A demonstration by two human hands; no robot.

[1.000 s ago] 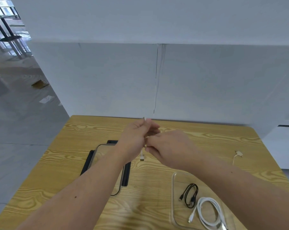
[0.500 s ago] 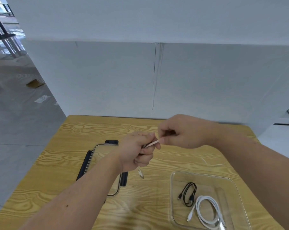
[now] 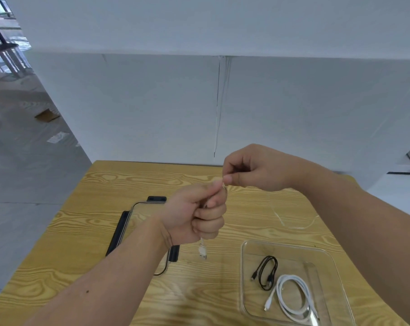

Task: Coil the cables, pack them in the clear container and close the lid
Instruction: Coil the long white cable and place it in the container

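Head view, looking down at the wooden table (image 3: pixel 81 231): my left hand (image 3: pixel 194 215) sits at the centre of the frame, its fingers curled into a fist round the loose white cable (image 3: pixel 202 250), whose plug end hangs just below the fist, above the tabletop. My right hand (image 3: pixel 253 170) is just up and to the right of it, thumb and forefinger pinching the same cable where it comes out of the top of the left fist, the other fingers curled in. A faint run of this cable lies on the table right of centre, under my right forearm. In the lower right of the frame stands the clear container (image 3: pixel 244 260), open, with a coiled black cable (image 3: pixel 266 272) and a coiled white cable (image 3: pixel 293 295) lying inside it, just beside each other. The lid (image 3: pixel 140 220), clear with black clips, lies flat left of centre, partly under my left forearm.
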